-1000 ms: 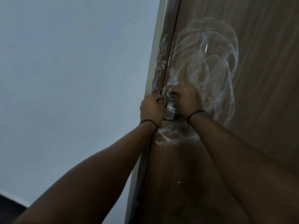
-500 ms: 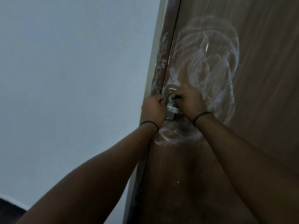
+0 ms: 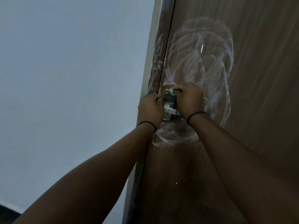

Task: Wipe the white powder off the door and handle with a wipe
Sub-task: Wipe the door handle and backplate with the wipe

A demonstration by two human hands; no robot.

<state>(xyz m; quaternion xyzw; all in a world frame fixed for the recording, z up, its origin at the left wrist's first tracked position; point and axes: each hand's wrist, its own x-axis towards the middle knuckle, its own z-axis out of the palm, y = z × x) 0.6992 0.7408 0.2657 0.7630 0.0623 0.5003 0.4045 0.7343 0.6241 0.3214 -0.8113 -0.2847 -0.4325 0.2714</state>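
**Wipe at the top of the handle plate, powder all around**

Since a moment ago my right hand (image 3: pixel 190 101) has slid down off the top of the plate, so its screw now shows, and my view has tipped slightly.

The door (image 3: pixel 242 143) fills the right side, its edge running steeply up and leaning right. White powder (image 3: pixel 210 62) swirls broadly over it above my hands, with a smaller loop below them and streaks on the frame (image 3: pixel 157 59) to the left. Most of it is still to clear, I judge.

The handle (image 3: pixel 171 111) sits between my hands: its plate runs along the door's edge, its lever points right, under my right hand.

My left hand (image 3: pixel 150 109) is curled at the door's edge beside the plate; whether it grips anything I cannot tell. My right hand's fingers pinch the bunched green wipe (image 3: pixel 172 91) against the plate's upper right corner.

The lever lies just below the wipe, nearest my right hand, so the stroke should run down the plate, then rightward.
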